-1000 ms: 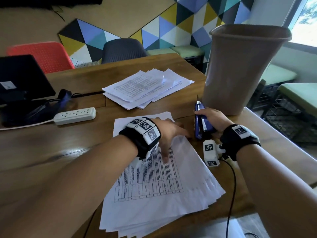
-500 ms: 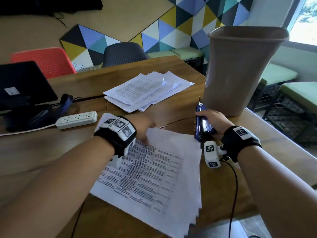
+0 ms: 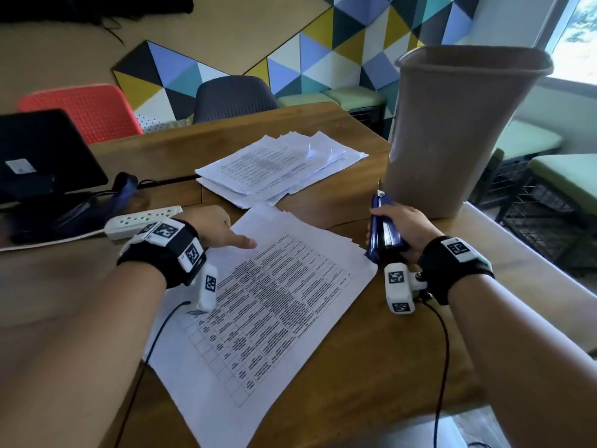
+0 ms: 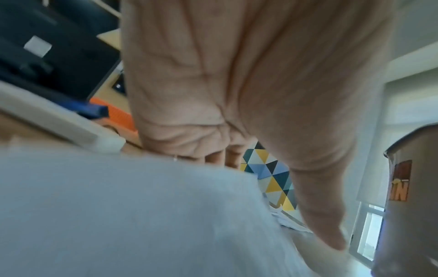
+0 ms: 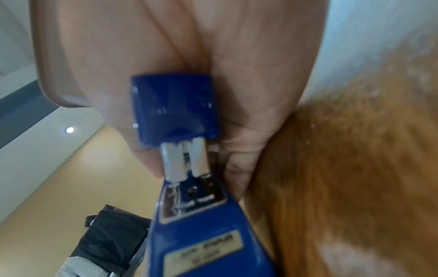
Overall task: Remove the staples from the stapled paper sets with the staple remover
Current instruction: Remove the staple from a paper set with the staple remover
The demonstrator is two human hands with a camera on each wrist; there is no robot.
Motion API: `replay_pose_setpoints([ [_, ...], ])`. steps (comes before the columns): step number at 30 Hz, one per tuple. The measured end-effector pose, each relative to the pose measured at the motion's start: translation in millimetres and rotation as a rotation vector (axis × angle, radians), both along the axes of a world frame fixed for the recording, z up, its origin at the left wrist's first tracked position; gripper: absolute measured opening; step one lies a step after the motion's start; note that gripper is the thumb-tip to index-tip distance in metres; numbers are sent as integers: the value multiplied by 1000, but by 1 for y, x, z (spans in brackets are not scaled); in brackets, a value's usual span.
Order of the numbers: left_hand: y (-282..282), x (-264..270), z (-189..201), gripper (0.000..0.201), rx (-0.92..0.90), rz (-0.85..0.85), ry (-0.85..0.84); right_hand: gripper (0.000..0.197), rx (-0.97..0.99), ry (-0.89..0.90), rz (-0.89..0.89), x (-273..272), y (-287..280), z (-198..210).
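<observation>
A stapled paper set with a printed table lies slantwise on the wooden table. My left hand is at its upper left edge. The thumb lies flat on the top sheet and the fingers curl down past the edge. In the left wrist view the paper set hides the fingertips. My right hand grips a blue staple remover just right of the paper's far right corner, metal tip pointing away toward the bin. The right wrist view shows the staple remover held in the palm.
A tall brown waste bin stands at the table's right edge, just behind the right hand. Another pile of papers lies farther back. A white power strip and a black screen sit at the left. Chairs stand beyond the table.
My left hand has moved left and back, dragging and turning the paper set so its top now points toward the far pile. The right hand with the staple remover has barely moved.
</observation>
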State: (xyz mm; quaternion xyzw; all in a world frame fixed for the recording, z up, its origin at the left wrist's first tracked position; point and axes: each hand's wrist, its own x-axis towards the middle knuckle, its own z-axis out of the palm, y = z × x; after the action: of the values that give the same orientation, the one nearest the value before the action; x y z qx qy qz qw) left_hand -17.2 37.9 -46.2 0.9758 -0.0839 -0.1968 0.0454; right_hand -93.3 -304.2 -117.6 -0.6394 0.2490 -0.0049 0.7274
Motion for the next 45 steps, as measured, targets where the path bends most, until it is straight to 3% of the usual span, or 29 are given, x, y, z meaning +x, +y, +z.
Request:
replay_pose_setpoints([
  [2, -13, 4, -9, 103, -190, 7, -42, 25, -16, 1, -7, -1, 1, 1],
  [5, -35, 5, -14, 105, -387, 34, -159, 16, -37, -16, -6, -3, 2, 2],
  [7, -44, 9, -14, 90, -430, 29, -188, 16, -42, -25, 2, -3, 1, 2],
  [9, -48, 11, -12, 55, -533, 10, -142, 16, -47, -29, 7, -2, 0, 2],
  [11, -45, 10, -7, 33, -650, 8, -100, 16, -37, -33, -1, -2, -2, 1],
  [14, -34, 11, 1, 23, -770, 53, -117, 14, 0, -49, -10, -3, 0, 1],
  [20, -8, 16, -4, 27, -1018, 237, -216, 19, 9, -36, -29, -7, 4, 6],
  [22, -4, 16, -9, 26, -1042, 258, -224, 32, 4, -18, -32, -8, 6, 8],
  [24, -2, 16, -12, 27, -1013, 256, -228, 58, -13, 6, -22, -8, 5, 8],
  [26, -1, 18, -15, 28, -1010, 255, -227, 67, -16, 2, -22, -6, 2, 5],
  [29, -1, 21, -16, 28, -1021, 250, -220, 59, -17, 0, -28, -7, 3, 7],
  [34, -7, 20, -13, 17, -1063, 243, -195, 30, 15, -22, -29, -8, 3, 8],
  [45, -11, 15, -14, 23, -1139, 232, -144, 23, 43, -18, -9, -8, 2, 9],
])
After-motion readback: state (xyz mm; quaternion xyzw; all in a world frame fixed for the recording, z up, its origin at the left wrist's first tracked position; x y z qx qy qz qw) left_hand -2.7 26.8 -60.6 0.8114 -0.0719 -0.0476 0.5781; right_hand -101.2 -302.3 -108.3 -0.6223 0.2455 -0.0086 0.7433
